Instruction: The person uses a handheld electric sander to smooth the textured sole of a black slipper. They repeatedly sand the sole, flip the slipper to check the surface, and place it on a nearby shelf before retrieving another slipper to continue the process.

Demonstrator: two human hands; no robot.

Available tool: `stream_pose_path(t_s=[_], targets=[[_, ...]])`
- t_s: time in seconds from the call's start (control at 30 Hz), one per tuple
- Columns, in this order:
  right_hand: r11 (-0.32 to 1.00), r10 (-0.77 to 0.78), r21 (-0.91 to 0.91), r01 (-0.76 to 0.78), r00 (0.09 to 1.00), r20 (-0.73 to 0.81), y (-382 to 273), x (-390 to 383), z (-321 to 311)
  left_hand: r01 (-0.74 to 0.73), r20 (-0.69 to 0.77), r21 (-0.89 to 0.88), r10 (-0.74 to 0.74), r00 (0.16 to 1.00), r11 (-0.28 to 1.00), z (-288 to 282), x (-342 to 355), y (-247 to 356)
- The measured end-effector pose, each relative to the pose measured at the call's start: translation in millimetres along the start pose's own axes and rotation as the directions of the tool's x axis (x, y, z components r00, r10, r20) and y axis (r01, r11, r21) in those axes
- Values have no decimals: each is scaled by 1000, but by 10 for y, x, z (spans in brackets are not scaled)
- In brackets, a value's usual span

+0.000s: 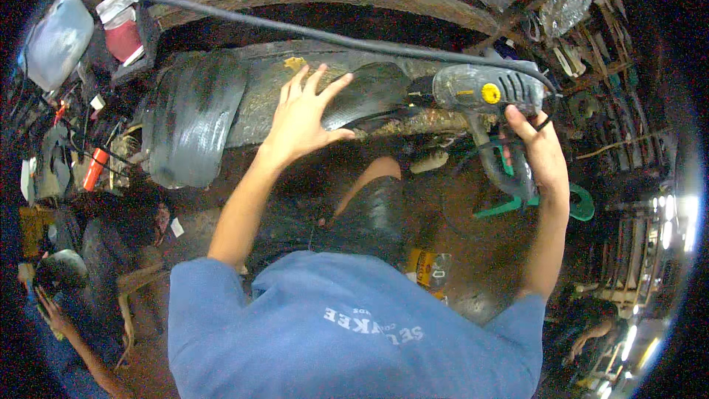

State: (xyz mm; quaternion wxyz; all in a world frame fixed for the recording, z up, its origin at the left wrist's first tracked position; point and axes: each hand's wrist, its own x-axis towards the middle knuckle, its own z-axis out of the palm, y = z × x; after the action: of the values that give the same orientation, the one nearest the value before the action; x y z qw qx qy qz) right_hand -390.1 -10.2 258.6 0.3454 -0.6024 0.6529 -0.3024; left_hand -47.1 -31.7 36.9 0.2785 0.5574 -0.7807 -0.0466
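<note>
My right hand (pixel 543 151) is closed round the rear of a grey heat gun (pixel 454 87) with a yellow button and dark vent slots. Its nozzle points left, toward a dark, shiny sheet (pixel 369 92) lying on the worn bench (pixel 255 100). My left hand (pixel 306 114) is spread open over that sheet's left part, fingers apart and nothing in them. Whether its palm presses on the surface, I cannot tell. A small yellow scrap (pixel 294 63) lies just beyond my left fingertips. Left of it, a wide ribbed black sheet (pixel 196 114) drapes over the bench's front edge.
A thick grey cable (pixel 295 28) crosses above the bench to the heat gun's rear. Tools hang on a rack (pixel 628 118) at the right. An orange-red tube (pixel 95 169) and bags (pixel 60 41) are at the left. Another person's arm (pixel 81 347) shows at lower left.
</note>
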Motion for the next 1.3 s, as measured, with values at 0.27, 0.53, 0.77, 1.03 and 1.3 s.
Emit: stream_pose_path(t_s=[0.27, 0.53, 0.77, 1.03, 1.3], targets=[[989, 107, -108, -99, 992, 67, 72, 362, 88, 164, -57, -365, -197, 979, 916, 171, -467, -219], [985, 156, -80, -151, 987, 50, 297, 591, 9, 115, -142, -496, -211, 967, 861, 333, -579, -322], [995, 97, -9, -97, 995, -8, 327, 834, 148, 128, -153, -542, -247, 957, 831, 343, -566, -342], [998, 62, -3, -62, 996, 72, 204, 1046, 336, 81, -171, -544, -205, 964, 835, 384, -584, -343], [999, -15, -33, 19, 992, 127, -106, 942, 697, 90, -222, -430, -202, 954, 898, 194, -749, -255]])
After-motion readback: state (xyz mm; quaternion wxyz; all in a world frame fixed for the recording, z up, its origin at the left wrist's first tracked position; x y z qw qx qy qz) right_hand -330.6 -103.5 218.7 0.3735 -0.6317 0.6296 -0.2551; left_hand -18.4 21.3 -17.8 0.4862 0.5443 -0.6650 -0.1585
